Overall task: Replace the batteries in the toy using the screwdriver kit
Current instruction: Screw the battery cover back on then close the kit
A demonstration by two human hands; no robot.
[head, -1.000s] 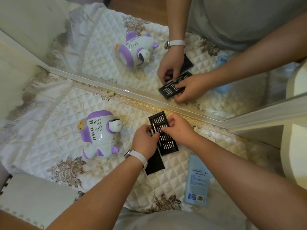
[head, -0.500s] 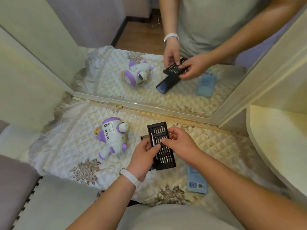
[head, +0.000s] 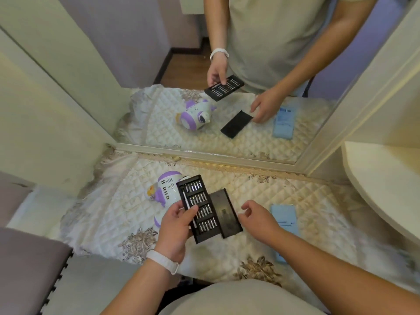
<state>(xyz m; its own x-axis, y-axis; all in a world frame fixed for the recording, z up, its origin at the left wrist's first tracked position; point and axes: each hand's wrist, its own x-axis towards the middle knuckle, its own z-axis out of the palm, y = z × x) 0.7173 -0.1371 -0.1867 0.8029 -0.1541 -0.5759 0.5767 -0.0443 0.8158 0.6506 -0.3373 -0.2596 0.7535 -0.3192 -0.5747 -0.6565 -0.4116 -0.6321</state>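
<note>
Right hand (head: 259, 218) has released the bit tray (head: 200, 208); it is now loosely curled and empty, just right of the black cover (head: 225, 212). Left hand (head: 176, 226) alone grips the tray, near the toy (head: 167, 189).

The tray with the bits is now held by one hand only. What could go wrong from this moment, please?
1. Only the left hand grips the bit tray, lifted off the table with its open side up. If it tilts, the small bits may slide out onto the quilted cloth and be hard to find.
2. The tray appears to be held close above the toy; a slip could drop it onto the toy.
</note>
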